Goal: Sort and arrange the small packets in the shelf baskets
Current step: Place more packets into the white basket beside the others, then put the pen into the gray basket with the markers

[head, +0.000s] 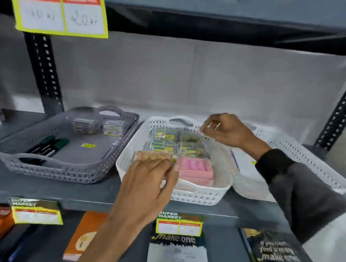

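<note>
A white lattice basket [200, 196] stands in the middle of the shelf. It holds several small yellow-and-green packets [167, 140] at the back, pink packs [194, 168] at the front right and a tan pack [153, 156] at the front left. My left hand [151, 179] rests over the basket's front, its fingers closed on the tan pack's edge. My right hand [224, 129] hovers above the basket's back right corner with fingertips pinched together; what they pinch is too blurred to tell.
A grey basket [39, 167] to the left holds two bundles of small packets [99, 125], dark pens [49, 147] and a loose yellow packet [88, 145]. Another white basket [315, 164] stands at the right. Black slotted uprights flank the shelf. Notebooks and price tags lie below.
</note>
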